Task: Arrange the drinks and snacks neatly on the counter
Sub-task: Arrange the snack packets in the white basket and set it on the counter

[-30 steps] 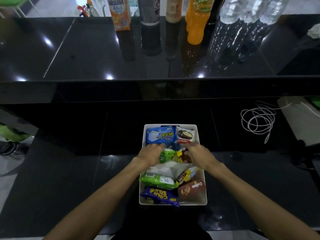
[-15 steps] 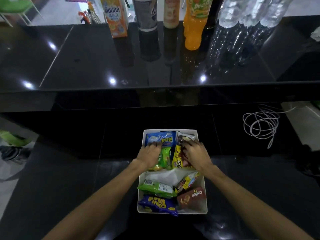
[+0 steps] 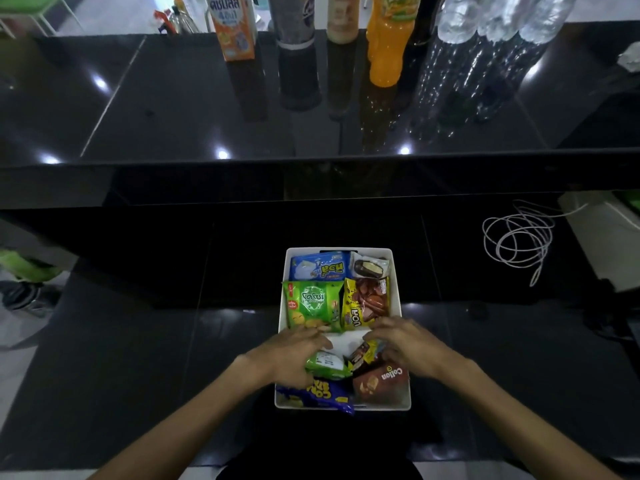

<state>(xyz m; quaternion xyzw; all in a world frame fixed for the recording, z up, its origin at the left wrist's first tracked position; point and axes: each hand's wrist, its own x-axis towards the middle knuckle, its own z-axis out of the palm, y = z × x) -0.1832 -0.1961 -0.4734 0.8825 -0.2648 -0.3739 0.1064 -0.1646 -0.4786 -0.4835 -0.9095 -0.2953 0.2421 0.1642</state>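
A person sorts snacks in a white rectangular plastic bin (image 3: pixel 396 292) on a glossy black counter, both hands low over the bin's middle. The left hand (image 3: pixel 294 355) lies palm down on a small green foil packet (image 3: pixel 327 363), with its fingertips reaching the near edge of a larger green crisp bag (image 3: pixel 311 303). The right hand (image 3: pixel 405 344) covers a cluster of small yellow-and-brown wrappers (image 3: pixel 363 353), fingers loosely bent. Whether either hand has closed a grip cannot be told.

At the bin's far end sit a blue packet (image 3: pixel 320 268) and a clear-wrapped chocolate bar (image 3: pixel 369 266), with a yellow-and-red sausage-print bag (image 3: pixel 363 303) just nearer. At the near end are a brown cardboard box (image 3: pixel 381 382) and a blue-and-yellow corn-snack bag (image 3: pixel 322 396).

The foil bags look light, soft and slippery, and their contents would likely crush. They are probably best pinched at a crimped seam or lifted flat. The box looks stiff enough to be taken by its sides.

Beyond the bin, on a raised ledge, stand an orange drink carton (image 3: pixel 233 29), an orange plastic bottle (image 3: pixel 386 46) and clear water bottles (image 3: pixel 485 19).
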